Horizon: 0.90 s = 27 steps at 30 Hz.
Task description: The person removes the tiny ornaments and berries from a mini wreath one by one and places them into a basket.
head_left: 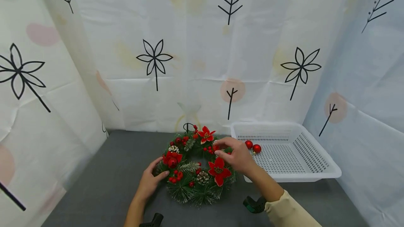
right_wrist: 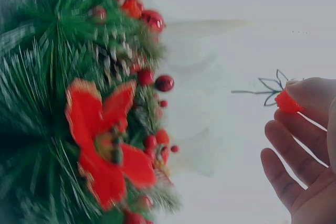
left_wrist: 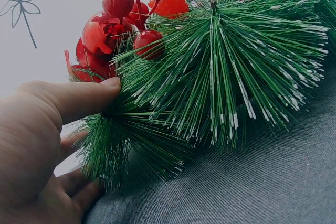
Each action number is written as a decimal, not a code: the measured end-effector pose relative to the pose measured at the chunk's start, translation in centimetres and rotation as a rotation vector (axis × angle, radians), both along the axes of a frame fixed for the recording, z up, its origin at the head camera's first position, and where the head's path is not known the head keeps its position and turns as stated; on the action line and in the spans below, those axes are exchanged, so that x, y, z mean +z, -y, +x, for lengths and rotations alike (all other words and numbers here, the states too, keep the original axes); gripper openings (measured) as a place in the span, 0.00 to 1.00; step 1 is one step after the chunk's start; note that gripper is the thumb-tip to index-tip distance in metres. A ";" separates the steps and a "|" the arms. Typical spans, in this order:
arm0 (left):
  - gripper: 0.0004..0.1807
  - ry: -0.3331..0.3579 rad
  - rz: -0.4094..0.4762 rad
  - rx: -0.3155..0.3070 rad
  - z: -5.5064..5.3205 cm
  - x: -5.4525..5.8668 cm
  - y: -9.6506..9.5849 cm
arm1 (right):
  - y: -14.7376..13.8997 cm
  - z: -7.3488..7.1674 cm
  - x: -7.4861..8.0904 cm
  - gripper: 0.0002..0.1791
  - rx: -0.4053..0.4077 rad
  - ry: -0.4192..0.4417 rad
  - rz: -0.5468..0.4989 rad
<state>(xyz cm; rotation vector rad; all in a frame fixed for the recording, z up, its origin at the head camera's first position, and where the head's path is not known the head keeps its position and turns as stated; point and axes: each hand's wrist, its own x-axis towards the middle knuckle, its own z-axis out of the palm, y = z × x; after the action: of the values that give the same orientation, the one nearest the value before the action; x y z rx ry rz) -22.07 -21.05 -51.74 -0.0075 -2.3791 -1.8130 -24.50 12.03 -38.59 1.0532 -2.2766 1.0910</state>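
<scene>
A green Christmas wreath [head_left: 180,192] lies on the grey table, dressed with red poinsettias [head_left: 219,171], red berries and pinecones [head_left: 203,177]. My left hand [head_left: 148,183] grips its left edge; in the left wrist view the thumb [left_wrist: 86,98] lies over the pine needles and the other fingers reach beneath. Over the wreath's right side, my right hand [head_left: 236,155] pinches a small, bumpy red berry-like piece [right_wrist: 287,102] between thumb and forefinger. That piece is apart from the wreath in the right wrist view, with the remaining fingers loosely spread.
A white perforated plastic basket [head_left: 293,177] stands right of the wreath, behind my right forearm. Two shiny red ball ornaments [head_left: 257,148] are in its left part. Patterned white cloth [head_left: 195,97] hangs behind the table and along both sides.
</scene>
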 end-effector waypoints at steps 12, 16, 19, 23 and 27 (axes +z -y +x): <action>0.34 0.026 0.008 0.003 1.3 2.5 -0.8 | -2.2 -2.7 0.8 0.12 -0.088 -0.039 0.102; 0.34 0.017 -0.011 -0.005 1.9 3.5 -1.1 | -2.9 -3.4 1.0 0.12 -0.119 -0.026 0.152; 0.34 0.017 -0.011 -0.007 2.0 3.5 -1.0 | -3.5 -3.8 1.2 0.12 -0.144 0.010 0.175; 0.34 0.022 -0.003 -0.002 1.7 3.1 -1.0 | -4.3 -4.4 1.4 0.11 -0.183 0.042 0.196; 0.34 0.021 -0.002 0.000 1.2 2.3 -0.7 | -4.9 -5.1 1.5 0.11 -0.199 0.065 0.213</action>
<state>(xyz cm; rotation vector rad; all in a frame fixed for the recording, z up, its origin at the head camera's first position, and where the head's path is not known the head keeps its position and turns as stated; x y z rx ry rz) -20.88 -20.31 -49.43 0.0114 -2.3955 -1.8192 -29.61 16.89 -37.05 0.8537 -2.5310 0.8283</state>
